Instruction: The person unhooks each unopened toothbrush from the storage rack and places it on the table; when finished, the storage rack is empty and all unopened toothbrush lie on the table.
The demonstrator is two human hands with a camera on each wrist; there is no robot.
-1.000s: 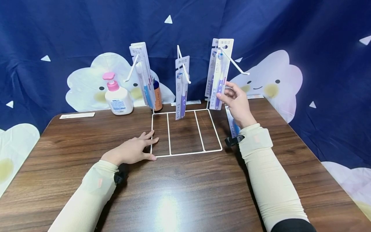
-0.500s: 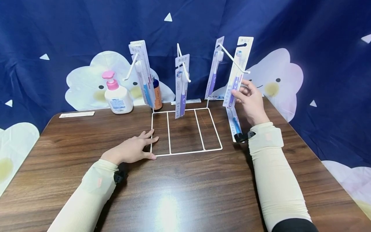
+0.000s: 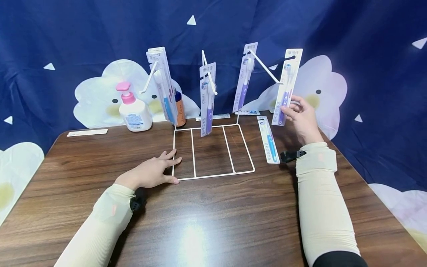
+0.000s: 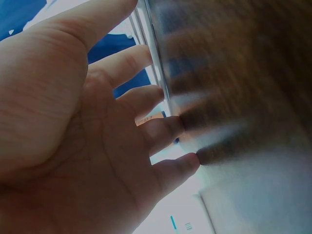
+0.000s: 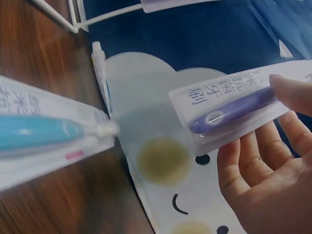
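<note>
The left hand (image 3: 151,172) is lying flat, fingers spread, steadying the wire rack (image 3: 213,174) at its 8 o'clock corner, while the right hand (image 3: 301,116) is pinching a purple toothbrush pack (image 3: 286,89) just off the hook (image 3: 265,68) at the rack's 2 o'clock.

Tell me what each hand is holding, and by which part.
The right hand pinches a purple toothbrush pack by its lower end. The left hand holds nothing; it lies flat at the rack.

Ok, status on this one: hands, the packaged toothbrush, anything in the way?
Left hand flat on the wooden table, touching the white wire rack. Right hand pinching purple carded toothbrush, off the hook tip. Blue carded toothbrush lying flat below it.
</note>
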